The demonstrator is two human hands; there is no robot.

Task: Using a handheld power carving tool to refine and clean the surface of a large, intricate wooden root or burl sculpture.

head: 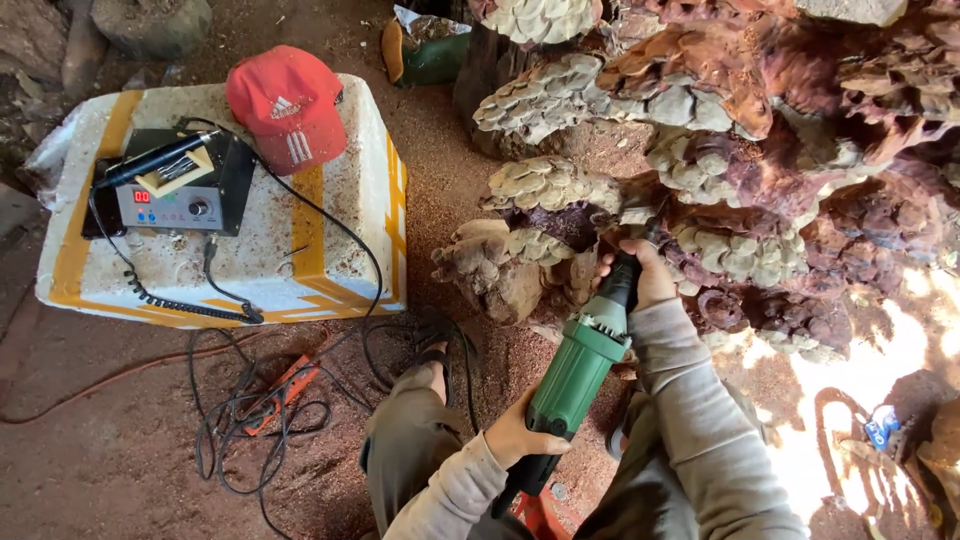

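A green power tool [578,372] is held tight by both hands. Its back end is gripped by the left hand [517,436], and its black neck is wrapped by the right hand [640,275]. The tip is pressed against a big carved wood stump [740,150]. A red cap [287,103] is laid on a white foam box [340,215] nearby.

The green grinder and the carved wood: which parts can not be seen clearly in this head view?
- Tip of the grinder: hidden by the right hand and the carved wood.
- Rear of the grinder: covered by the left hand.
- Carved wood: cut off by the top and right edges.
- Lower right ground: washed out by sunlight.
- Display on the control box: too small to read.
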